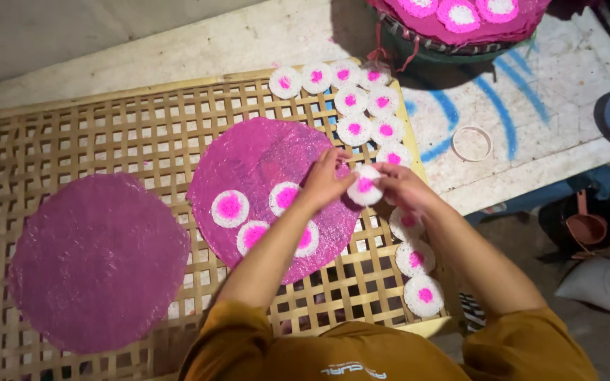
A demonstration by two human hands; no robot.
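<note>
Both of my hands grip one small white disc with a pink centre (365,186), held just above the right edge of a large magenta round sheet (262,159). My left hand (326,178) pinches its left side and my right hand (398,185) its right side. Several similar small discs (229,208) lie on that sheet near my left forearm. A second, bare magenta sheet (97,261) lies to the left. Both sheets rest on a woven bamboo lattice tray (51,152).
More small discs (351,99) sit along the tray's right side, and others (423,295) lie below my right arm. A basket (460,25) of decorated sheets stands at the top. A ring (472,143) lies on the white table; a pot (586,224) is below.
</note>
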